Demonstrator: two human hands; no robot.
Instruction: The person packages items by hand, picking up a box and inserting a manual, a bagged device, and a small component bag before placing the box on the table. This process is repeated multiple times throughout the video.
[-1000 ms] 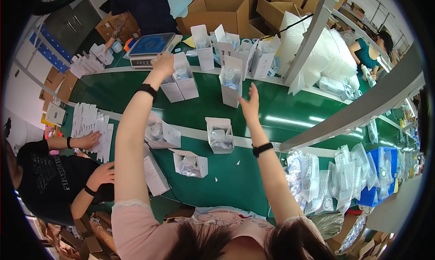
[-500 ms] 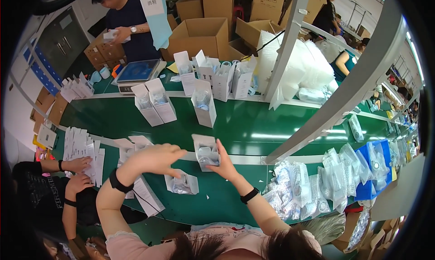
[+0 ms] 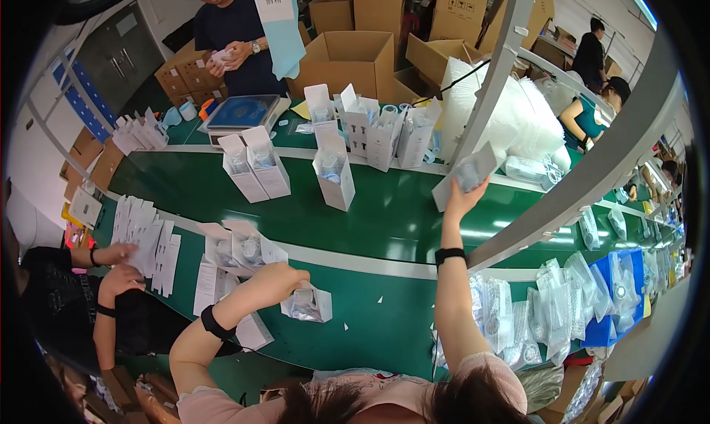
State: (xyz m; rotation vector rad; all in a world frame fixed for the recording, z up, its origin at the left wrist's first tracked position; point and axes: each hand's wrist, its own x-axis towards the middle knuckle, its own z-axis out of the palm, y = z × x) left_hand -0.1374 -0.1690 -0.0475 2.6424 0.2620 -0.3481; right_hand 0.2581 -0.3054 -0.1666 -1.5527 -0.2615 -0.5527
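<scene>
My right hand [image 3: 466, 196], stretched over the green conveyor belt, grips an open white box [image 3: 484, 158] with a clear-bagged item inside. The box is tilted, its flap raised, beside a grey metal post. Bent at the wrist, my left hand [image 3: 274, 282] has its fingers closed at the upper rim of another open white box [image 3: 323, 307] on the near table; clear plastic packaging shows inside that box. Just left of this hand, more open white boxes [image 3: 235, 250] with bagged contents stand close together.
White boxes [image 3: 339, 191] stand on the green belt [image 3: 392, 224]. Bagged parts [image 3: 551, 306] and a blue bin [image 3: 625, 324] lie at right. Left, a co-worker's hands [image 3: 122, 269] are by flat white cartons [image 3: 151, 239]. A grey post [image 3: 584, 180] slants across the right side.
My right hand has carried its box away to the right, out over the belt. My left hand has come down from beside that box to the other box on the table. The view has shifted.
</scene>
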